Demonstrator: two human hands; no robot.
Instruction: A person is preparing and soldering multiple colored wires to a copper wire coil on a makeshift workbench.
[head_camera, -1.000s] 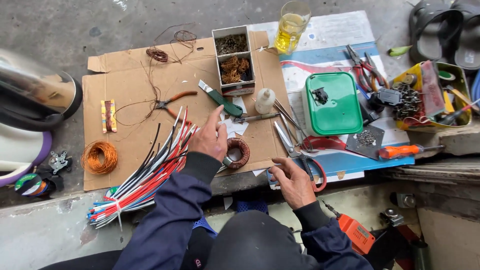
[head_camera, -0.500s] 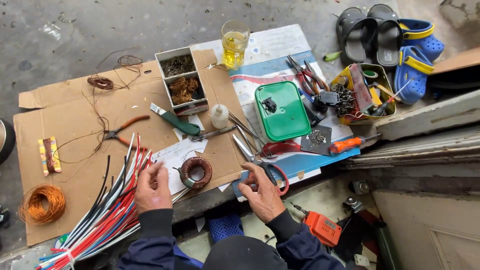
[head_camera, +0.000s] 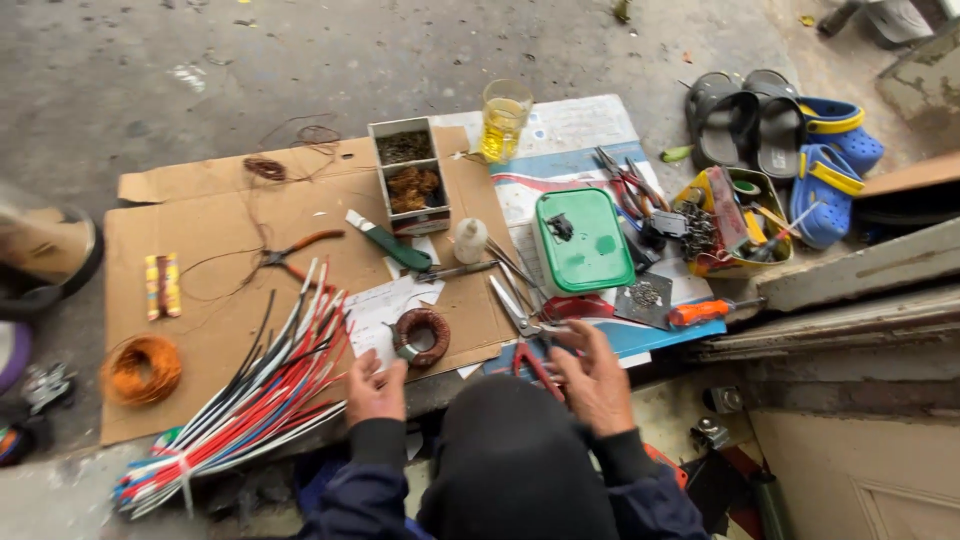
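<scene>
Left hand (head_camera: 375, 388) rests palm-down on the flat brown cardboard sheet (head_camera: 220, 300), fingers loosely spread, gripping nothing; fingertips sit just beside the small round copper-wound toroid coil (head_camera: 421, 335), not clearly touching it

Right hand (head_camera: 597, 378) hovers at the near edge of the work area, fingers half curled and open, over the red-handled pliers (head_camera: 537, 362); whether it has hold of them I cannot tell, the head blocks part of the view

Bundle of red, white, black and blue insulated wires (head_camera: 250, 400) fans out just left of the left hand. Green plastic lidded box (head_camera: 582, 240) lies beyond the right hand, steel scissors (head_camera: 520, 305) between box and coil

Risks, judged: a careless sweep of the left hand could knock the coil off the cardboard's near edge; the right hand reaching blind could catch on the scissor points; loose wire ends could snag a sleeve
</scene>
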